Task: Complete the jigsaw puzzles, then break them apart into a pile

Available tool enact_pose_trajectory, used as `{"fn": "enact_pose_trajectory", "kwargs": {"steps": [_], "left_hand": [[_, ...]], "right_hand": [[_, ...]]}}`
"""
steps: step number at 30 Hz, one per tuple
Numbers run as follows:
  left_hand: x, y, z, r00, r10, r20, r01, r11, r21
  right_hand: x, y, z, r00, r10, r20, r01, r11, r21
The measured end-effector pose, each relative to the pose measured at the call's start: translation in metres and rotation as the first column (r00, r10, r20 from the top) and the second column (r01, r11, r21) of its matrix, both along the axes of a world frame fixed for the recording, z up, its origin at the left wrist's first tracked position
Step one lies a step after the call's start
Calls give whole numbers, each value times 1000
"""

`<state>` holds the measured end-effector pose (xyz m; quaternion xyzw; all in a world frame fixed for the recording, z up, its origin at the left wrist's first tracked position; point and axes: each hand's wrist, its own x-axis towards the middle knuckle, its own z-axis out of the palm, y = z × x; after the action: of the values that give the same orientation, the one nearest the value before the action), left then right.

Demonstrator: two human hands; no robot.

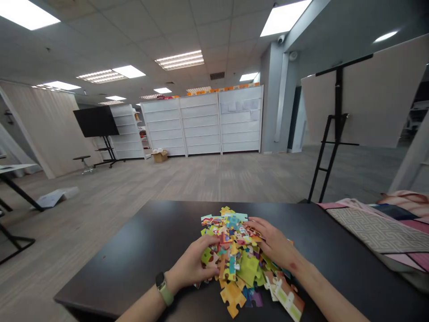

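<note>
A heap of colourful jigsaw puzzle pieces [248, 268] lies on the dark table [134, 250] in front of me. My left hand [196, 264], with a green-strapped watch [164, 288] on its wrist, touches the heap's left side; its thumb and fingers are apart, curved around the edge pieces. On the far right of the heap rests my right hand [273, 239], fingers stretched over the upper pieces. An orange piece [233, 297] sticks out at the near edge. Brown and green pieces [286, 295] lie at the near right. Some fingertips are hidden among the pieces.
At the table's right lie patterned cloths [385, 228] in pink and grey. Beyond stands a white board on a black easel [330, 152]. White shelving [201, 125], a cardboard box [160, 155], a screen on a stand [96, 121] and a stool [82, 158] are farther back.
</note>
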<state>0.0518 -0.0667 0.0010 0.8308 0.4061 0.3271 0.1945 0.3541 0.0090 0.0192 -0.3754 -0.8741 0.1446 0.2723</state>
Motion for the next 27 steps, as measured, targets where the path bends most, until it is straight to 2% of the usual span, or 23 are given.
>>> {"fn": "enact_pose_trajectory", "kwargs": {"steps": [3, 8, 11, 14, 20, 27], "left_hand": [[-5, -1, 2, 996, 91, -11, -91, 996, 14], [-17, -17, -3, 961, 238, -144, -238, 971, 12], [-19, -28, -9, 953, 176, -245, -190, 981, -33], [-8, -30, -10, 939, 75, -335, -120, 986, -114], [28, -15, -3, 940, 14, -341, -53, 993, -105], [44, 6, -1, 950, -60, -307, 56, 998, -21]], "right_hand": [[-4, -9, 1, 989, 39, 141, -30, 998, -62], [-11, -20, 2, 963, 58, 262, -7, 982, -190], [-16, -24, 3, 955, 62, 289, -2, 979, -203], [-24, -28, -1, 954, 68, 292, -20, 986, -164], [-38, -31, -13, 985, -44, 167, 43, 999, 7], [-27, -24, -1, 991, -60, -123, 55, 998, -43]]}}
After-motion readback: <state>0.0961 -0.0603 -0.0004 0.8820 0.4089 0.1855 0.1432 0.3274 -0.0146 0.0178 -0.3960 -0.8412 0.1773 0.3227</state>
